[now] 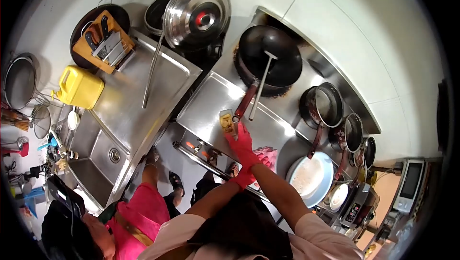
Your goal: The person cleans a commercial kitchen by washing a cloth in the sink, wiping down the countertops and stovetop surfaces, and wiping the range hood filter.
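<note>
My right hand (241,143), in a red glove, reaches over the steel counter (206,102). Its fingertips are at the lower right edge of a small clear tray (226,121) with yellowish pieces in it, just beside the end of a wok's red handle (246,101). The fingers look apart, and no firm grip shows. My left hand (244,177), also in a red glove, is at my right wrist; its fingers cannot be made out. Pink cloth or gloves (266,157) lie right of my hands.
A black wok (270,56) holds a long-handled spatula (262,85). Pans (328,104) and a blue basin (326,183) stand right. Left are a sink (98,164), yellow jug (81,87), knife rack (103,42) and large lid (196,16). A person in pink (143,212) stands lower left.
</note>
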A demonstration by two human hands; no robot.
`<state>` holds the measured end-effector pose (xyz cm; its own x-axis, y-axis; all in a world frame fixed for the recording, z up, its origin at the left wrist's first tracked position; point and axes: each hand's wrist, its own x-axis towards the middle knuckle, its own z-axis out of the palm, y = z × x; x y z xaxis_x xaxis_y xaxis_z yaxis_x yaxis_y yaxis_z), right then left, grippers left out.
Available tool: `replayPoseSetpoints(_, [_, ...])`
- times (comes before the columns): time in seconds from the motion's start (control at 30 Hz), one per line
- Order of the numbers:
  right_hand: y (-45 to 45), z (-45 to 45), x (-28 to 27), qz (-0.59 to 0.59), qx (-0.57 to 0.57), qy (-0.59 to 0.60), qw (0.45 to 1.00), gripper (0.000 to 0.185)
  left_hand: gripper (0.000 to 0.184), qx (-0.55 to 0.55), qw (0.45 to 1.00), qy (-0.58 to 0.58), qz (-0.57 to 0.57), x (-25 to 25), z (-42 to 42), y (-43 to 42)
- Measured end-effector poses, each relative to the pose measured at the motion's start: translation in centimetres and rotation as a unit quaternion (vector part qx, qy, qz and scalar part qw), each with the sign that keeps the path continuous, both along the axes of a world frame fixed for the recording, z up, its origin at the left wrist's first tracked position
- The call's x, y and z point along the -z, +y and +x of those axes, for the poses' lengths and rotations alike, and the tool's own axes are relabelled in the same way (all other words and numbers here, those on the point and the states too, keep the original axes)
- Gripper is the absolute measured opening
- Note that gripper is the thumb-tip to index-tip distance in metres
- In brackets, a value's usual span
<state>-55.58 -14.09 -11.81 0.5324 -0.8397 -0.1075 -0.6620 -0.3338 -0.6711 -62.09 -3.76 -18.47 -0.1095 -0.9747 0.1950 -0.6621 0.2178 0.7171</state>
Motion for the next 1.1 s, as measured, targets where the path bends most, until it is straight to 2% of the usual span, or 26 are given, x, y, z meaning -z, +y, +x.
replayPoseSetpoints(0.03, [0.2,-2.1,0.7,-0.036,0.005,-0.037,0.999,0.074,0.054,0.004,1.0,-0.001,-0.003,0.0,-0.3,-0.2])
replayPoseSetpoints(0.2, [1.9,-13.6,0.2,0.04,0.076,-0.094,0.992,0.049,0.057,0.029,1.0,-0.003,-0.01,-0.1,-2.3,-1.1])
replayPoseSetpoints(0.27, [3.2,-17.3,-1.5,0.018,0.038,0.035,0.999,0.047,0.058,0.03,0.999,0.039,-0.014,0.5,-3.2,-1.8])
replayPoseSetpoints(0.3, [3.7,-18.5,-2.9,0.068,0.067,0.061,0.994,0.044,0.059,0.038,0.998,0.053,-0.021,1.0,-3.9,-2.2])
replayPoseSetpoints(0.33, [4.1,-18.8,-6.4,0.116,0.095,0.089,0.985,0.042,0.058,0.077,0.989,-0.112,-0.064,1.7,-3.9,-2.5])
replayPoseSetpoints(0.37, [5.1,-20.6,-4.3,0.107,0.131,0.022,0.985,0.04,0.059,0.1,0.985,-0.134,-0.043,1.3,-4.3,-3.9])
replayPoseSetpoints(0.4, [6.0,-22.4,-2.1,0.097,0.165,-0.046,0.981,0.038,0.054,0.133,0.986,-0.102,-0.012,1.0,-4.4,-4.2])
replayPoseSetpoints(0.47, [6.5,-22.9,-3.3,0.082,0.19,-0.079,0.975,0.037,0.047,0.192,0.979,-0.045,0.058,-6.0,-1.8,-5.1])
replayPoseSetpoints(0.5, [6.2,-23.1,-2.5,0.058,0.184,-0.105,0.976,0.038,0.048,0.173,0.985,-0.014,0.0,-3.2,-2.3,-6.6])
replayPoseSetpoints(0.53, [5.8,-23.3,-1.0,0.036,0.177,-0.132,0.975,0.038,0.04,0.137,0.989,0.038,0.045,-3.3,-1.8,-6.4])
replayPoseSetpoints(0.57, [5.2,-24.0,2.1,0.105,0.167,-0.096,0.976,0.043,0.032,0.099,0.987,0.09,0.088,-3.5,-0.7,-6.2])
replayPoseSetpoints(0.6, [4.8,-24.1,3.5,0.043,0.142,-0.039,0.988,0.045,0.025,0.058,0.979,0.143,0.13,-3.7,0.4,-5.9])
replayPoseSetpoints(0.63, [4.6,-24.1,4.4,-0.02,0.116,0.02,0.993,0.047,0.023,-0.041,0.983,0.014,0.181,-4.1,1.8,-5.5])
replayPoseSetpoints(0.67, [4.4,-24.0,5.1,-0.083,0.088,0.079,0.989,0.049,0.024,-0.14,0.957,-0.115,0.225,-4.2,3.4,-5.0])
replayPoseSetpoints(0.7, [4.7,-24.0,5.7,-0.099,0.066,0.163,0.979,0.055,0.029,-0.248,0.947,-0.071,0.193,-4.3,5.1,-4.1])
replayPoseSetpoints(0.73, [4.7,-23.8,5.7,-0.133,0.041,0.185,0.973,0.056,0.036,-0.353,0.923,-0.025,0.155,-4.2,6.6,-3.3])
replayPoseSetpoints(0.8, [4.5,-22.9,5.2,-0.203,-0.009,0.231,0.952,0.057,0.065,-0.488,0.872,0.021,-0.025,-4.3,8.1,-2.9])
replayPoseSetpoints(0.83, [4.0,-22.1,5.6,-0.078,0.062,0.16,0.982,0.057,0.076,-0.512,0.858,-0.009,-0.024,-4.4,8.6,-3.4])
replayPoseSetpoints(0.9, [3.6,-21.6,4.7,-0.077,0.058,0.132,0.986,0.054,0.099,-0.557,0.828,-0.062,-0.02,-4.6,9.3,-5.5])
replayPoseSetpoints(1.0, [3.4,-22.0,4.2,-0.145,0.025,0.164,0.976,0.048,0.112,-0.6,0.788,-0.052,0.13,-5.1,9.6,-8.4])
replayPoseSetpoints(1.03, [3.1,-22.2,4.2,-0.178,0.006,0.184,0.967,0.046,0.107,-0.602,0.782,-0.037,0.16,-5.3,10.3,-9.0])
replayPoseSetpoints(1.1, [2.2,-22.7,9.5,-0.285,0.007,0.253,0.925,0.044,0.097,-0.607,0.776,-0.03,0.167,-3.8,11.8,-9.4])
